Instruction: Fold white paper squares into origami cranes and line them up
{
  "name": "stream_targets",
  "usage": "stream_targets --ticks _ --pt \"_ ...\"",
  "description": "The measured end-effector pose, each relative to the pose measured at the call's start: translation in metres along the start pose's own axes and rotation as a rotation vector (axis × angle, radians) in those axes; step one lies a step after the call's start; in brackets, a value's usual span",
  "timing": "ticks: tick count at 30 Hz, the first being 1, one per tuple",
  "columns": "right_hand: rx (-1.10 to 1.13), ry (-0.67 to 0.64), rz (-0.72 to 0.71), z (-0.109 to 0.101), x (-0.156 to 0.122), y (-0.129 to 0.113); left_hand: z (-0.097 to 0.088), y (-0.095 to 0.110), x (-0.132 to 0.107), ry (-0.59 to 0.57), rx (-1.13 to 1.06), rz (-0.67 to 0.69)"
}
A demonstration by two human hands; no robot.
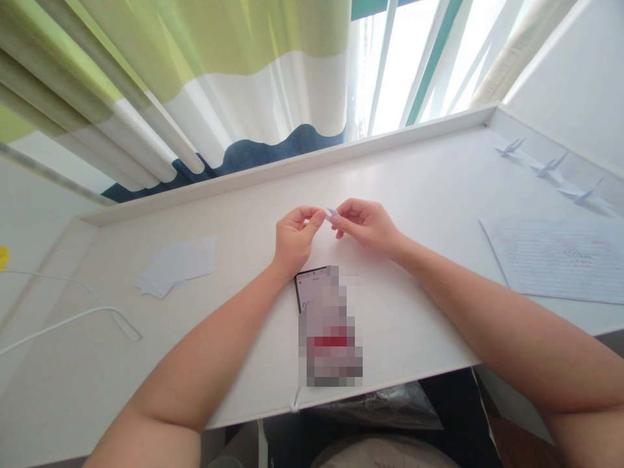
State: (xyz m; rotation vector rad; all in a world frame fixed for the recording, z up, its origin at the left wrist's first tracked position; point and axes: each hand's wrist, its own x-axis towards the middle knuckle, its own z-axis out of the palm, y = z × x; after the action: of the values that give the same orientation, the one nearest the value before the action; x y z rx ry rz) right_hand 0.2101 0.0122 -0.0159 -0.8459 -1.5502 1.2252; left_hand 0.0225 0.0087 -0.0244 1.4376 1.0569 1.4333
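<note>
Between my two hands, above the middle of the white desk, is a small piece of folded white paper (331,212). My left hand (296,235) pinches its left tip between thumb and index finger. On the other side my right hand (364,224) grips the paper with thumb and fingers closed, covering much of it. A phone (305,296) lies screen up just below my hands, mostly blurred out. Several white paper sheets (188,260) lie in a loose stack to the left of my left hand.
Folded paper cranes (548,166) stand in a row at the far right. Below them lies a printed sheet (560,260). A white cable (73,325) loops over the left side. A raised rim (292,172) runs along the desk's back, with curtains (219,97) behind it.
</note>
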Motion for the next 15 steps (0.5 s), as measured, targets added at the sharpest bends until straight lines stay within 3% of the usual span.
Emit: stream_targets --ticks 15 --pt "-0.007 0.019 0.003 -0.0012 0.0008 -0.0003 0.0000 0.0023 -0.0028 0.005 -0.024 0.002"
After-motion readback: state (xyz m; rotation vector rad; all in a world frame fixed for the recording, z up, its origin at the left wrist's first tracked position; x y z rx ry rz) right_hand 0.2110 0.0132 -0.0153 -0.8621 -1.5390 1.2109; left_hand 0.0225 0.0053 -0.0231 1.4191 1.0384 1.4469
